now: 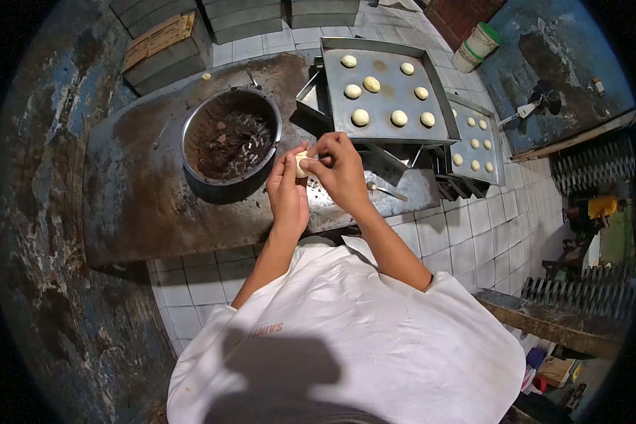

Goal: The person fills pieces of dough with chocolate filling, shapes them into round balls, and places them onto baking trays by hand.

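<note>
A small pale dough piece [302, 165] is held between both hands in front of my chest. My left hand [288, 194] cups it from the left with fingers raised. My right hand [340, 173] pinches at its upper right side with thumb and fingers. Just left of the hands sits a round metal bowl [186, 152] with a dark brown crumbly filling [222, 145] in it. Beyond my right hand is a metal baking tray [381, 131] bearing several round dough balls [398, 118]. A spoon [387, 191] lies right of my right wrist.
The worn worktable [134, 205] has crumbs near the hands. A second tray [498, 155] of dough balls stands lower at the right. Metal boxes [169, 56] line the back left. A white bucket [476, 48] with a green lid stands at the back right, near a blue surface [565, 71].
</note>
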Motion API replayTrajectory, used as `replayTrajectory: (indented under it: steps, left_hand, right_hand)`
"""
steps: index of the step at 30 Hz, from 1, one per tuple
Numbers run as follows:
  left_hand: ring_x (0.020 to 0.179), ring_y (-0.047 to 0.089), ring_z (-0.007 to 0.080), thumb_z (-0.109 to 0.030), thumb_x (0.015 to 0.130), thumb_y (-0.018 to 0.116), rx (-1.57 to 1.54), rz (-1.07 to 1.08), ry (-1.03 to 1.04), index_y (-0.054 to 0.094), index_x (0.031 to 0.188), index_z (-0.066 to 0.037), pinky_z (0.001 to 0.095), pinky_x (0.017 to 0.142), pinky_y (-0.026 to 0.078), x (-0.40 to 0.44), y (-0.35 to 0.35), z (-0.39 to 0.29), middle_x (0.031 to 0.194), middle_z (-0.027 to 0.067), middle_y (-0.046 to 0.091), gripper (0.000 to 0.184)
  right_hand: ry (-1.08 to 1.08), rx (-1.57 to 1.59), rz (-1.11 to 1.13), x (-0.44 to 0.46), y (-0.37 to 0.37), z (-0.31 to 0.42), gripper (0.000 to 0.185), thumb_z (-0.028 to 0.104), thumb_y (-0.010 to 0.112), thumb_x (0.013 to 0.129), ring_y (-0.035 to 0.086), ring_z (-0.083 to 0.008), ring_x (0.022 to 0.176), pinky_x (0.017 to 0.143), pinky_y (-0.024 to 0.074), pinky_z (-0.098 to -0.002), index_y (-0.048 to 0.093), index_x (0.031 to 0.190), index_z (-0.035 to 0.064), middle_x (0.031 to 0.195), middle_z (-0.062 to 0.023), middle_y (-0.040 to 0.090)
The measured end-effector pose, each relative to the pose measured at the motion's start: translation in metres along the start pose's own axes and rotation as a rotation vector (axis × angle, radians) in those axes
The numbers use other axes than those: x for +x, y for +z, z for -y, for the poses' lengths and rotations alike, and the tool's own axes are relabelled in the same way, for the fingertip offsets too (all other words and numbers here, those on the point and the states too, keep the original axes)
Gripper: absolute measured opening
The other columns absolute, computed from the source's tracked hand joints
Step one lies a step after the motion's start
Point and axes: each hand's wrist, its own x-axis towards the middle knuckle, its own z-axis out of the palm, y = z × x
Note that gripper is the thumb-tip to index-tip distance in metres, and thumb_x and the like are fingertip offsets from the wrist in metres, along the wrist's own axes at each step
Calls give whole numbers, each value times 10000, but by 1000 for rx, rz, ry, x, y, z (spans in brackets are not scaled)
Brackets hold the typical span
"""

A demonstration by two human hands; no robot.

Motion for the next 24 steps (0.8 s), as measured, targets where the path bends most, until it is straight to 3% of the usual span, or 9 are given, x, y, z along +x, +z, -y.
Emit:
replayTrajectory:
  steps: [2, 5, 6, 9, 13, 17, 19, 21, 24]
  left_hand:
    - [1116, 630, 193, -196, 1071, 534, 45, 1, 24, 641, 1160, -14, 315, 967, 499, 5, 3, 10, 1275, 141, 641, 230]
    - [1099, 623, 189, -183, 1069, 536, 109, -28, 114, 638, 1121, -5, 319, 981, 483, 13, 14, 26, 1223, 135, 652, 211]
    - [1043, 631, 176, -174, 1066, 540, 148, -85, 101, 635, 1085, -4, 304, 929, 499, 16, 19, 31, 1163, 125, 661, 195]
    - [926, 638, 145, -167, 1061, 549, 168, -192, 56, 627, 1018, -5, 271, 812, 521, 25, 33, 50, 1037, 101, 672, 185]
    - [747, 619, 110, -199, 1044, 583, 193, -262, -50, 629, 1002, -40, 254, 663, 496, 46, 54, 66, 879, 24, 652, 171]
    - [831, 646, 123, -188, 1042, 584, 354, -235, -23, 672, 986, 3, 264, 731, 514, 53, 92, 94, 934, 67, 690, 218]
    - [859, 650, 127, -193, 1048, 572, 472, -223, -3, 692, 1109, 36, 264, 781, 513, 56, 103, 110, 982, 86, 703, 266]
    - [876, 646, 124, -223, 1062, 549, 604, -46, 79, 686, 1210, 34, 264, 810, 506, 57, 113, 127, 990, 78, 704, 327]
    - [1436, 430, 277, -251, 1078, 497, 766, 183, 8, 754, 1104, -14, 403, 1172, 304, 65, 120, 146, 1404, 169, 610, 350]
  right_hand:
    - [267, 458, 140, 8, -7, -7, 173, 118, 818, 819, 657, -113, 862, 752, 519, -285, 742, 884, -23, 955, -72, 717]
    - [301, 240, 122, 13, -22, -11, 156, 99, 813, 814, 665, -118, 845, 753, 528, -292, 760, 899, -21, 930, -92, 726]
    - [274, 258, 54, 11, -22, -12, 173, 83, 777, 821, 662, -159, 768, 684, 505, -291, 775, 966, -11, 841, -96, 695]
    - [128, 180, 37, 13, -34, -23, 230, 64, 756, 826, 665, -191, 773, 690, 509, -309, 772, 1052, 21, 846, -105, 677]
    - [113, 391, 132, 20, -62, -48, 335, 29, 760, 829, 673, -205, 838, 759, 543, -325, 734, 1163, 24, 1022, -110, 677]
    - [221, 326, 175, 40, -99, -85, 344, 55, 795, 813, 683, -199, 884, 774, 551, -311, 733, 1148, 7, 1054, -104, 680]
    - [279, 193, 124, 51, -119, -93, 404, 79, 812, 815, 685, -183, 912, 780, 550, -307, 706, 1197, 1, 998, -101, 692]
    - [371, 383, 157, 53, -132, -123, 440, 142, 796, 866, 660, -141, 914, 784, 542, -292, 663, 1257, -9, 1007, -82, 705]
    - [639, 653, 623, 61, -169, -151, 430, 232, 744, 932, 608, -92, 940, 813, 518, -259, 652, 1275, -11, 1093, -54, 711]
